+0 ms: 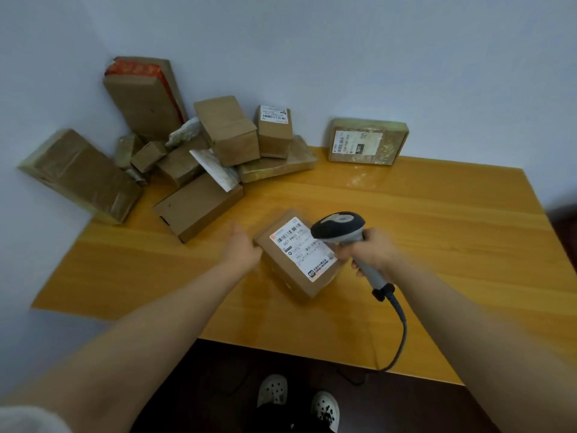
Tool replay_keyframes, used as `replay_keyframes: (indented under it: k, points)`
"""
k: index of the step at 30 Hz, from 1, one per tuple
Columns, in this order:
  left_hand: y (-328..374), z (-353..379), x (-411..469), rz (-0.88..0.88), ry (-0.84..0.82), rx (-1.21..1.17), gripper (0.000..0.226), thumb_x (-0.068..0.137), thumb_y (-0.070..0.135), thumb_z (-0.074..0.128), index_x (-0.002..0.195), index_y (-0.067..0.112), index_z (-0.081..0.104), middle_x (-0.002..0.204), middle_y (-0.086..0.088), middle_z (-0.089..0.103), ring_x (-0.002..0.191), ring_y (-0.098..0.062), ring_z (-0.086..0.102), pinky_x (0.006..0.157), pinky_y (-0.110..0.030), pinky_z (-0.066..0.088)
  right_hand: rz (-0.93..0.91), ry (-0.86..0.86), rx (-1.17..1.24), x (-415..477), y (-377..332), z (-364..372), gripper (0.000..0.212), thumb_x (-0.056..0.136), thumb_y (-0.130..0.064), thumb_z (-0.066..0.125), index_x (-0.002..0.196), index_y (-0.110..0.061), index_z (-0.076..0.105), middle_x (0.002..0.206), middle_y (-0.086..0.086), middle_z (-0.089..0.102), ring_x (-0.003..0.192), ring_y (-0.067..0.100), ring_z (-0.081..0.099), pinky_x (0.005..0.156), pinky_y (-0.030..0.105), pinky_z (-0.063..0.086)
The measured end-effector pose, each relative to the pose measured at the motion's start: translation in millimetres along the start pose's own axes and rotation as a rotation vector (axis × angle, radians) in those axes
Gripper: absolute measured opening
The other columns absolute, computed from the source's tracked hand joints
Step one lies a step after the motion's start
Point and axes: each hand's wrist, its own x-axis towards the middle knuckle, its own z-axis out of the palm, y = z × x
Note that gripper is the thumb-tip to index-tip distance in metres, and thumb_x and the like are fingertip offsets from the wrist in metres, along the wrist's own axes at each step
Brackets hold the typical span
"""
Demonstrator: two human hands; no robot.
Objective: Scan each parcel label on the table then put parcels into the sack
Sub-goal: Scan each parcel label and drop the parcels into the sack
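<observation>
Step in hand: scanning. The near parcel [296, 257] lies at the middle of the tabletop [437, 245] with its label [301, 246] face up.
Left hand: the left hand [242, 245] grips the near parcel's edge at 9 o'clock and steadies it.
Right hand: the right hand [371, 248] is wrapped round the handle of the scanner [338, 228], whose head hangs just over the label's 2 o'clock corner. Its cable [399, 323] trails off the tabletop edge at 5 o'clock.
Still to do: a heap of parcels [187, 151] sits at 10 to 11 o'clock, stacked against the wall corner, mostly with no label showing. A lone parcel [367, 140] leans at the wall at 1 o'clock, label outward.
Sack: not in view, so how many parcels have gone into it cannot be told.
Progress, as a judgement: early to middling. Most of the parcels in sight remain on the tabletop. This one needs bagging once it is read, and many in the heap will need turning to find their labels.
</observation>
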Motion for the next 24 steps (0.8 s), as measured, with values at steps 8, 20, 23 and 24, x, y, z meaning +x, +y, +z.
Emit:
replay_keyframes:
  k: [8,20,23,24]
  points:
    - [16.0,39.2,-48.4,-0.366,-0.317,-0.733,0.037,0.102,0.044,0.035,0.12,0.017,0.053,0.106,-0.001,0.06,0.094,-0.022,0.056,0.091,-0.043,0.048,0.068,0.051,0.195,8.6,15.0,13.9,0.017,0.084,-0.013,0.073,0.093,-0.016,0.058,0.085,0.003,0.06,0.075,0.018,0.056,0.062,0.034,0.051]
    - [10.8,18.5,-41.5,-0.258,-0.417,-0.797,0.03,0.093,0.033,0.053,0.12,0.02,0.057,0.096,-0.004,0.072,0.08,-0.017,0.066,0.061,-0.027,0.048,-0.022,0.095,0.367,-1.9,30.1,46.5,0.023,0.078,-0.002,0.076,0.087,-0.012,0.058,0.086,0.005,0.064,0.073,0.019,0.059,0.054,0.03,0.049]
    - [15.1,-8.2,-33.6,-0.188,-0.441,-0.781,0.067,0.078,0.029,0.073,0.136,0.025,0.04,0.113,-0.008,0.065,0.099,-0.024,0.062,0.074,-0.036,0.051,-0.072,0.132,0.446,-8.4,18.9,36.4,0.021,0.079,0.001,0.074,0.092,-0.006,0.06,0.089,0.009,0.065,0.068,0.02,0.057,0.05,0.029,0.047]
    - [16.8,-19.1,-32.0,-0.164,-0.442,-0.782,0.079,0.073,0.026,0.077,0.139,0.025,0.034,0.119,-0.009,0.062,0.105,-0.026,0.06,0.079,-0.04,0.052,-0.098,0.129,0.469,-11.7,12.4,33.2,0.019,0.08,0.001,0.073,0.092,-0.007,0.06,0.088,0.009,0.066,0.067,0.02,0.057,0.049,0.028,0.047]
